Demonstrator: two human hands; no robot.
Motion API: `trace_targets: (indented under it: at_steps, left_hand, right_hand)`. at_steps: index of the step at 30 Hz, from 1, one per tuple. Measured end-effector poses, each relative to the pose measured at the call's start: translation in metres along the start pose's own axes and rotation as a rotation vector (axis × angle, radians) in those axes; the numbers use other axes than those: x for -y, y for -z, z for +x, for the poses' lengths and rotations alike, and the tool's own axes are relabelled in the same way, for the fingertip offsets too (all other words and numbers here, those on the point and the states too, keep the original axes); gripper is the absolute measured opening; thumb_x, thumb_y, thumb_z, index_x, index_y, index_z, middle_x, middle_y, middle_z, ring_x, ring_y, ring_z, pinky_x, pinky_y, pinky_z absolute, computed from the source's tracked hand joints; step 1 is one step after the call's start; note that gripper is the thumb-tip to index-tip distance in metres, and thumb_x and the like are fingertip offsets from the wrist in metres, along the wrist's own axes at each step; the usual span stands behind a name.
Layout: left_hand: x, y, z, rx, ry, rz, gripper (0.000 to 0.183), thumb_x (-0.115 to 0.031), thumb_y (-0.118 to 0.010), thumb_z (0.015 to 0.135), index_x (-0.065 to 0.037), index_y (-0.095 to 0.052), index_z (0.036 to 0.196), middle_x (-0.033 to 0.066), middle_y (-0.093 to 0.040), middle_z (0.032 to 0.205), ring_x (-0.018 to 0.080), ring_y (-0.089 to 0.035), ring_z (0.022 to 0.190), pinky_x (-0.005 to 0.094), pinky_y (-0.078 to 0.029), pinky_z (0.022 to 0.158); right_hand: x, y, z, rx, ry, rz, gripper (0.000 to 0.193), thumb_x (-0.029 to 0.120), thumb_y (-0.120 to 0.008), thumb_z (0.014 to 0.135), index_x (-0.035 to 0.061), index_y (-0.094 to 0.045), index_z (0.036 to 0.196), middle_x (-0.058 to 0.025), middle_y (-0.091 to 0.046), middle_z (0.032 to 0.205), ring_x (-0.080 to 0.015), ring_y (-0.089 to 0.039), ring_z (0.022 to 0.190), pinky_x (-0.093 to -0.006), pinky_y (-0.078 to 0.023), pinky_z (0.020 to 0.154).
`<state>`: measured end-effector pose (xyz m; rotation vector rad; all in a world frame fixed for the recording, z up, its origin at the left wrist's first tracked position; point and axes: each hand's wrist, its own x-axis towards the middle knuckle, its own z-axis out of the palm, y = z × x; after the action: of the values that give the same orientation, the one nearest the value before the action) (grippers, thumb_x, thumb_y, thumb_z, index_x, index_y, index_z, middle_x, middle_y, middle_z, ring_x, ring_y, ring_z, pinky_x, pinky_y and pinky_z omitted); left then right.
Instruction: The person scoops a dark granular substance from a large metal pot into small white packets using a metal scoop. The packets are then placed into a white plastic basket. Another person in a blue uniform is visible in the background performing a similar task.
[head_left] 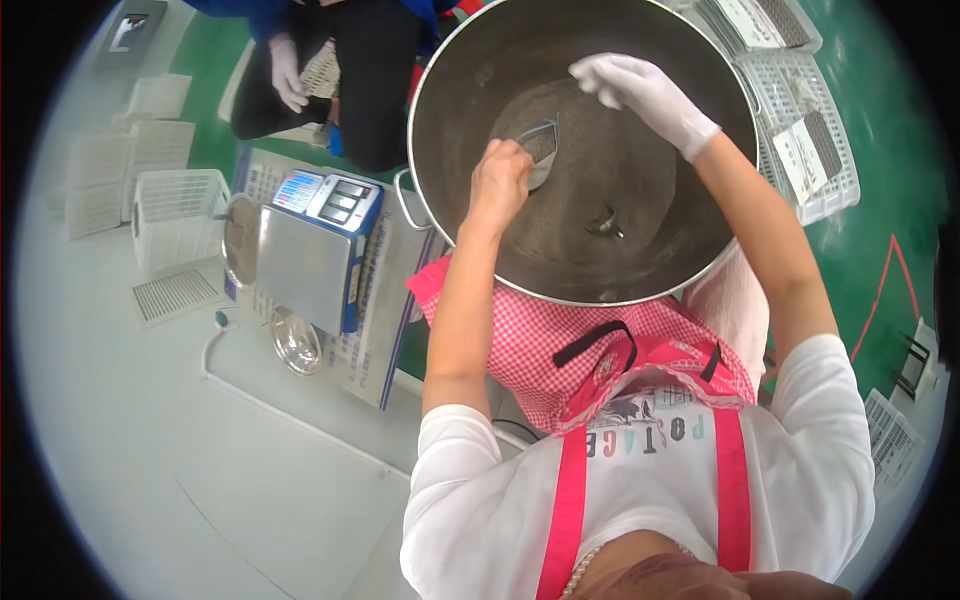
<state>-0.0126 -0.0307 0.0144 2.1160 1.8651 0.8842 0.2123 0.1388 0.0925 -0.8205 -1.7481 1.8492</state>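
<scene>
My bare left hand is closed on a small pouch with a blue edge, over the left side of a large metal pot. The pouch's mouth shows grey contents. Across the pot, my right hand wears a white glove. It hovers over the far right part with its fingers loosely bent and apart, and no object shows in it. Grey grainy material covers the pot's bottom. A small shiny metal piece, perhaps a scoop, lies partly sunk in it.
Left of the pot stands a digital scale with a steel platform, beside round metal dishes. White baskets sit farther left; baskets with packages are at right. A seated person's gloved hand is at far left.
</scene>
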Motion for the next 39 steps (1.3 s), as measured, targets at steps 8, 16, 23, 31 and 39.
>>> trace_targets:
  at_steps: [8, 16, 23, 31, 39]
  left_hand:
    - [-0.033, 0.091, -0.014, -0.378, 0.169, -0.073, 0.01, -0.001, -0.077, 0.074, 0.001, -0.069, 0.079, 0.0099, -0.067, 0.083, 0.0216, -0.062, 0.077, 0.031, -0.049, 0.07]
    - [-0.038, 0.277, -0.076, -0.801, 0.541, -0.084, 0.017, -0.007, -0.079, 0.08, 0.004, -0.07, 0.089, -0.0009, -0.061, 0.078, 0.0068, -0.05, 0.066, 0.0234, -0.041, 0.06]
    - [0.086, 0.318, -0.152, -0.759, 0.603, 0.485, 0.022, -0.012, -0.081, 0.075, 0.002, -0.071, 0.09, 0.0073, -0.06, 0.074, 0.0171, -0.051, 0.061, 0.0333, -0.044, 0.06]
    - [0.1, 0.302, -0.183, -0.69, 0.724, 0.735, 0.029, -0.019, -0.075, 0.081, 0.001, -0.071, 0.102, 0.0184, -0.058, 0.119, 0.0296, -0.06, 0.098, 0.0393, -0.049, 0.084]
    - [-0.04, 0.157, -0.057, -0.531, 0.253, 0.382, 0.03, -0.007, -0.065, 0.081, -0.003, -0.065, 0.111, 0.0223, -0.054, 0.128, 0.041, -0.047, 0.124, 0.0504, -0.036, 0.107]
  right_hand:
    - [-0.106, 0.277, -0.15, -0.829, 0.097, -0.959, 0.038, 0.022, -0.062, 0.096, 0.0031, -0.062, 0.129, -0.0184, -0.066, 0.118, -0.0281, -0.065, 0.109, -0.0352, -0.049, 0.096]
    - [-0.219, 0.305, -0.245, -0.637, -0.49, -1.332, 0.058, 0.025, -0.062, 0.093, 0.0024, -0.045, 0.144, -0.0247, -0.052, 0.14, -0.0393, -0.051, 0.128, -0.0441, -0.043, 0.105]
    - [-0.22, 0.294, -0.234, -0.757, -0.191, -1.301, 0.057, 0.024, -0.056, 0.097, 0.0068, -0.04, 0.148, -0.0247, -0.043, 0.147, -0.0403, -0.042, 0.135, -0.046, -0.039, 0.109]
    - [-0.23, 0.318, -0.257, -0.761, -0.161, -1.269, 0.037, 0.018, -0.05, 0.101, 0.0037, -0.054, 0.135, -0.019, -0.052, 0.143, -0.0375, -0.048, 0.131, -0.0414, -0.04, 0.108]
    - [-0.145, 0.259, -0.232, -0.76, -0.364, -1.512, 0.028, 0.03, -0.062, 0.093, 0.003, -0.066, 0.101, -0.0183, -0.068, 0.106, -0.0384, -0.063, 0.1, -0.0446, -0.049, 0.085]
